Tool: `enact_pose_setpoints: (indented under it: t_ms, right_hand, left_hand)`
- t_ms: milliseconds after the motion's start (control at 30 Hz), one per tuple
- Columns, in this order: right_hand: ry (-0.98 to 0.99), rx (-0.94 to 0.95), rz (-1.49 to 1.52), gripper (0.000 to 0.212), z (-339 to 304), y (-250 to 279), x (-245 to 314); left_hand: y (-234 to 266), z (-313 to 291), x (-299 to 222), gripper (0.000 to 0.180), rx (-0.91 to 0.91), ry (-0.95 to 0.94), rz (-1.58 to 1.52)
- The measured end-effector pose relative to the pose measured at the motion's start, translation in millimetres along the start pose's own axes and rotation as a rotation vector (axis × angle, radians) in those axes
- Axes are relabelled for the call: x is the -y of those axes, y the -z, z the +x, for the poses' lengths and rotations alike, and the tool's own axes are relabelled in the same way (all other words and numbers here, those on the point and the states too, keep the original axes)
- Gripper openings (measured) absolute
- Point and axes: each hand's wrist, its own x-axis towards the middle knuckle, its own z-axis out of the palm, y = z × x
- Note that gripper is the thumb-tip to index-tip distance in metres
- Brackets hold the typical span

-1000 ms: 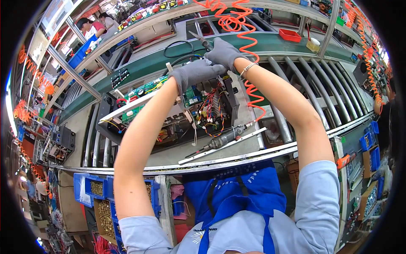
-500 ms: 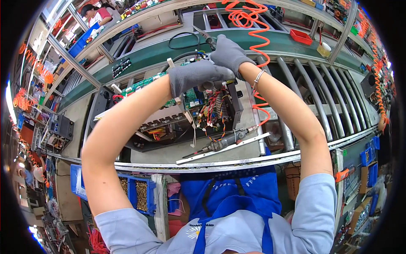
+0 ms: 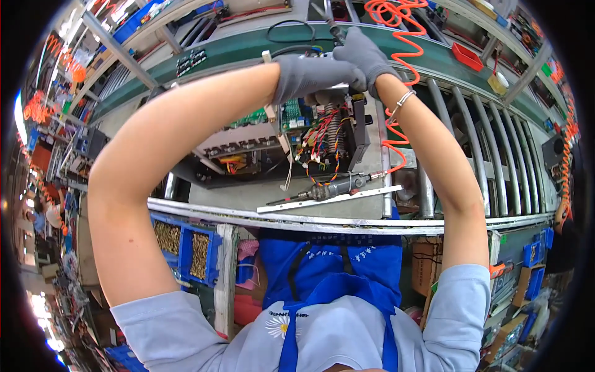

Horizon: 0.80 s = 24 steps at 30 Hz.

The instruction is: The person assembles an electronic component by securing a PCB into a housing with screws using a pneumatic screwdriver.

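Note:
Both my hands wear grey gloves and reach over the far side of an open metal equipment housing (image 3: 242, 149). My right hand (image 3: 361, 54) is closed around a slim dark tool (image 3: 335, 30), whose long tip points away from me; its exact kind is unclear. Just left of it, and overlapping its wrist side, my left hand (image 3: 316, 75) bends its fingers down at the housing's far edge; what they grip is hidden. Inside the housing are green circuit boards (image 3: 294, 115) and a tangle of coloured wires (image 3: 322, 137).
A pneumatic screwdriver (image 3: 338, 188) on an orange coiled hose (image 3: 396, 146) lies in front of the housing, beside a white strip (image 3: 328, 199). Metal rollers (image 3: 496, 152) run to the right. Blue bins of brass-coloured fasteners (image 3: 199, 254) sit below the bench edge. A green belt (image 3: 248, 53) passes behind.
The view has shifted, so the bench sits higher in it. My left elbow has swung outward and up. My right hand still holds the slim tool beyond the housing.

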Motion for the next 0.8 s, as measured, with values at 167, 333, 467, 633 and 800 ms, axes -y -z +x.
enact_pose_setpoints:
  t_ms: [167, 333, 467, 633, 800]
  right_hand:
    - [0.088, 0.013, 0.081, 0.049, 9, -10, -7]
    - [0.121, 0.047, 0.086, 0.038, 10, -12, -8]
    - [0.172, 0.081, 0.024, 0.044, 29, -26, -18]
    - [0.165, 0.04, 0.07, 0.041, 36, -22, -24]
    - [0.117, 0.033, 0.124, 0.046, 23, -14, -14]
  left_hand:
    - [-2, -10, -5, 0.029, -0.058, -0.002, 0.066]
    - [-9, -20, -13, 0.031, -0.093, 0.062, 0.115]
    - [-7, -20, -15, 0.034, -0.085, 0.066, 0.158]
    - [-5, -14, -11, 0.033, -0.102, 0.031, 0.16]
    - [-3, -14, -15, 0.031, -0.1, 0.05, 0.169]
